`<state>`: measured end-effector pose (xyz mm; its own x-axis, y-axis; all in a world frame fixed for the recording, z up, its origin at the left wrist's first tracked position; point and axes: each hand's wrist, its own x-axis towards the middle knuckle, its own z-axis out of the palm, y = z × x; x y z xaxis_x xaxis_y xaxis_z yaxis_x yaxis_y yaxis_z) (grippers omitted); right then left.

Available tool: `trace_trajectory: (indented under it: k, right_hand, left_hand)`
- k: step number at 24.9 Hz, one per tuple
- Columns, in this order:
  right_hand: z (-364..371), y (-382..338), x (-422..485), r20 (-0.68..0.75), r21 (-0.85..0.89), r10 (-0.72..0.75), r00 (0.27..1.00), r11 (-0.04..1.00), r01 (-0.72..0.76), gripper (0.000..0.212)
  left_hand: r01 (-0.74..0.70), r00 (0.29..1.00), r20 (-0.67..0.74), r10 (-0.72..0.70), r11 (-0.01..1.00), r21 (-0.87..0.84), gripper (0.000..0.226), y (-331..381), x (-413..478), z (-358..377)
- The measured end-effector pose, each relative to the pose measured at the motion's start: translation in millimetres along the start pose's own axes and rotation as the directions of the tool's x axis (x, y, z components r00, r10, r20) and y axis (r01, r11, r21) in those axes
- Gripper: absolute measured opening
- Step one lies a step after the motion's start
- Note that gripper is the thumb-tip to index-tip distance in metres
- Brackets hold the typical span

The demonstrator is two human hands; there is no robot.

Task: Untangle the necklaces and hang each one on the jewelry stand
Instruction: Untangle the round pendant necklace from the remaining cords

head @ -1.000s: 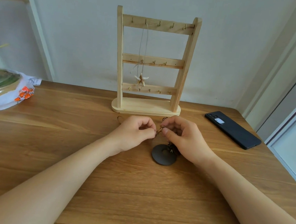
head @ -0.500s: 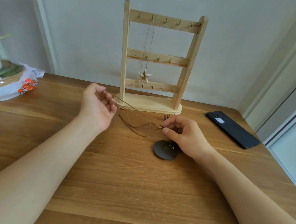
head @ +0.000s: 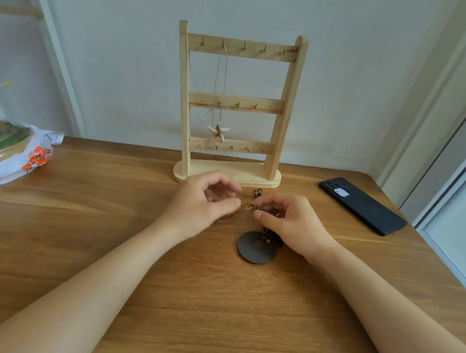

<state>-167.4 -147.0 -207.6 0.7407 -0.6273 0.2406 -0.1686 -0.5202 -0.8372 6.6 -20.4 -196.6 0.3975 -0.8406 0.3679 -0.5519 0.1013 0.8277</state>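
Wooden surface against a pale wall, black phone at right, bag print unreadable. The left hand and right hand both pinch the brown necklace cord.

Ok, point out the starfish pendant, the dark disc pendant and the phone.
starfish pendant (head: pixel 218 131), head view, centre of the star.
dark disc pendant (head: pixel 255 255), head view, bare lower face.
phone (head: pixel 364 206), head view, middle of its back.
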Motion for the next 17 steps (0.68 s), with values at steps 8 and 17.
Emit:
trace_trajectory:
  k: [8,17]
  right_hand:
    - [0.1,-2.6,-0.3,0.021,-0.055,-0.039,0.999,0.998,0.040,0.021]
    - [1.1,2.3,0.2,-0.023,-0.097,-0.022,1.000,0.995,0.020,0.015]
  left_hand:
    - [-0.047,0.990,0.137,0.021,0.981,0.191,0.013,-8.7,1.4,7.7]
    - [0.038,0.994,0.095,-0.048,0.993,0.108,0.015,-4.3,4.0,3.7]
